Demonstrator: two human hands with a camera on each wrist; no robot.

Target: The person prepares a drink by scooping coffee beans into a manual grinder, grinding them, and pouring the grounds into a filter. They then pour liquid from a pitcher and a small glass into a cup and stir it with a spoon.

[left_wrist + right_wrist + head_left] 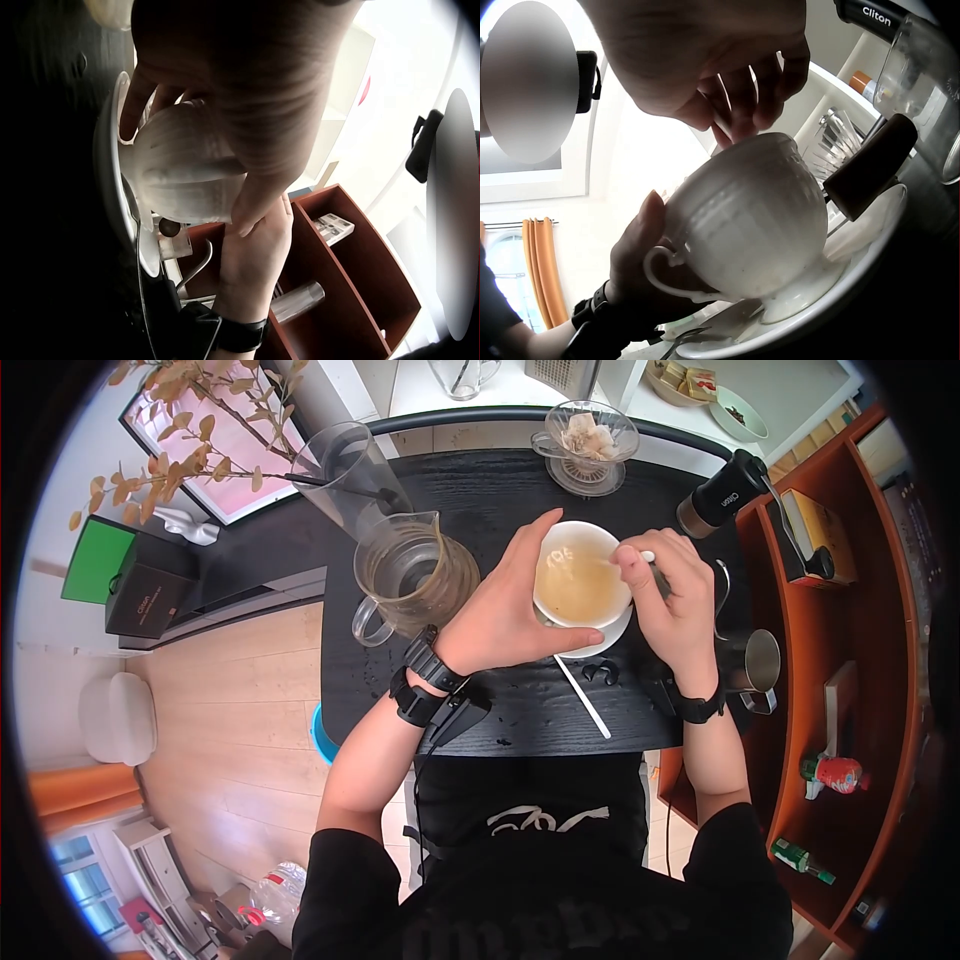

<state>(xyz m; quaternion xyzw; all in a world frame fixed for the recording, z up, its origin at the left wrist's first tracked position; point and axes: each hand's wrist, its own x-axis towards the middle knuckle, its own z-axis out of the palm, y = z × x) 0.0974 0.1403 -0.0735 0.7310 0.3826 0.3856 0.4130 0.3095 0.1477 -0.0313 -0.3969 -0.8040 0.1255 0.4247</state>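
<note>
A white teacup holding pale yellowish liquid stands on a white saucer on the black table. My left hand holds the cup around its side, thumb on the near side and fingers on the far side. My right hand is over the cup's right rim, pinching a slim white handle; the fingers hide most of it. The right wrist view shows the cup's own looped handle in front of the left hand. A spoon with a white handle lies from the saucer toward me.
A glass jug stands left of the cup, before a tall glass vase with dry branches. Behind is a glass dripper with a used filter. A black hand grinder and a metal cup stand right, beside a brown shelf.
</note>
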